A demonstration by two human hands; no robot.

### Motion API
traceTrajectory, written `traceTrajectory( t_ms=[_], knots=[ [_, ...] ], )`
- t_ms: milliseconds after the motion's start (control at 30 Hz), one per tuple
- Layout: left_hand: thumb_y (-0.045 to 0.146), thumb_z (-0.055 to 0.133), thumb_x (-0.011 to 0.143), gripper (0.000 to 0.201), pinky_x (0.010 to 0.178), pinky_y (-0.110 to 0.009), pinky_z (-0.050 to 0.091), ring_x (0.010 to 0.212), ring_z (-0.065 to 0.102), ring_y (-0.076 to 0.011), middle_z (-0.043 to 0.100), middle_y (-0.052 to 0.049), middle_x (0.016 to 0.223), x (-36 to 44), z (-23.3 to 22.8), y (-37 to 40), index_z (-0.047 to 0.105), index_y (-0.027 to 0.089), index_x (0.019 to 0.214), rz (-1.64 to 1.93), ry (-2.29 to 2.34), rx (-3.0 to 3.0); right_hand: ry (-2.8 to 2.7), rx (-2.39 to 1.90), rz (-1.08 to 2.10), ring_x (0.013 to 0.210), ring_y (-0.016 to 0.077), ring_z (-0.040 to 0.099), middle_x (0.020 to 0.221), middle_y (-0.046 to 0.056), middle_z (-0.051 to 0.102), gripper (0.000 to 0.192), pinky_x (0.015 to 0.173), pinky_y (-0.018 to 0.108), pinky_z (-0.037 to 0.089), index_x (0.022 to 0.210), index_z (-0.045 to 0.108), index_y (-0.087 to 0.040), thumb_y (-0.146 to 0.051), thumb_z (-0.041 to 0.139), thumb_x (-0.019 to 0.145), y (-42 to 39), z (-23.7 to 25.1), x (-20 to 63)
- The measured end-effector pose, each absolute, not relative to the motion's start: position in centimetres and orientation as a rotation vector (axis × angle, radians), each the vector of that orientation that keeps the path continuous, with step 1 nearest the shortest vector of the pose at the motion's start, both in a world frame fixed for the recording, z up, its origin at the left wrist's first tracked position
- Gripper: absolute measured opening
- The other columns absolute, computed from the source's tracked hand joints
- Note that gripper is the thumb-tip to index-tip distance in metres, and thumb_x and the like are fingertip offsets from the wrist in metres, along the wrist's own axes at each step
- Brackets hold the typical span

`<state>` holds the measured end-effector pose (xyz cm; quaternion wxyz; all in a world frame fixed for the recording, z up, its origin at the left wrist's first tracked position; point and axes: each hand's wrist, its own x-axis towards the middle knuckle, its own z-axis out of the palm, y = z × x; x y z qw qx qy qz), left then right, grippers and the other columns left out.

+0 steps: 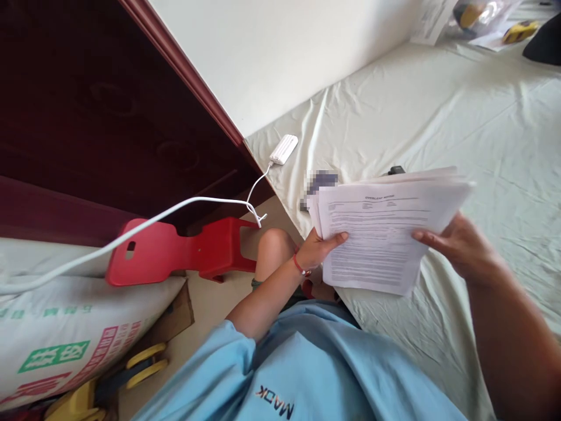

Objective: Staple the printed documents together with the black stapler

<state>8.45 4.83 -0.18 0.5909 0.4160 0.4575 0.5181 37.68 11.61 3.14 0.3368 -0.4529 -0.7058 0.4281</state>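
A thick stack of printed papers (377,240) is held up between my two hands over the pale cloth. My left hand (318,248) grips its left edge, thumb lying on the top sheet and fingers hidden behind. At the right edge, my right hand (460,245) clasps the stack the same way, its thumb on the print. The sheets are slightly uneven along the edges, and the top one carries a heading and dense lines of text. Just behind the stack lies a pixelated dark object (322,181), and a small black item (397,170) peeks over the top edge.
Pale cloth (504,134) covers the bed-like surface. A white power strip or adapter (284,149) trails a white cable (188,202) leftward. A red plastic chair (149,251) and a printed sack (65,333) stand at left. A yellow tape measure (520,31) lies far right.
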Motion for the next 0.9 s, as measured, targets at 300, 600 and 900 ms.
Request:
traceTrajectory(
  t_ms=[300, 600, 900],
  knots=[
    [0.063, 0.084, 0.080, 0.055, 0.112, -0.049, 0.054, 0.119, 0.072, -0.0311, 0.080, -0.009, 0.117, 7.6, 7.0, 8.4, 0.080, 0.021, 0.115, 1.108, 0.905, 1.507, -1.630, -1.187, 1.131, 0.117, 0.0366, 0.074, 0.112, 0.002, 0.081, 0.042, 0.111, 0.063, 0.056, 0.118, 0.079, -0.035, -0.051, 0.088, 0.080, 11.5, 3.6, 37.7],
    [0.064, 0.082, 0.081, 0.064, 0.093, -0.038, 0.056, 0.097, 0.074, -0.0229, 0.081, -0.011, 0.109, 6.0, 2.7, 9.4, 0.073, 0.022, 0.128, 1.094, 0.935, 1.419, -2.046, -1.212, 1.394, 0.107, 0.0311, 0.077, 0.117, 0.006, 0.082, 0.029, 0.091, 0.041, 0.061, 0.110, 0.084, -0.027, -0.042, 0.069, 0.091, 13.0, 5.3, 38.0],
    [0.055, 0.087, 0.081, 0.053, 0.105, -0.050, 0.059, 0.117, 0.074, -0.0327, 0.080, -0.013, 0.122, 6.5, 4.1, 8.5, 0.078, 0.019, 0.118, 1.025, 0.869, 1.315, -1.690, -1.239, 1.556, 0.119, 0.0381, 0.075, 0.126, 0.008, 0.081, 0.046, 0.099, 0.051, 0.067, 0.123, 0.082, -0.032, -0.058, 0.083, 0.084, 11.0, 2.9, 39.1]
  ],
)
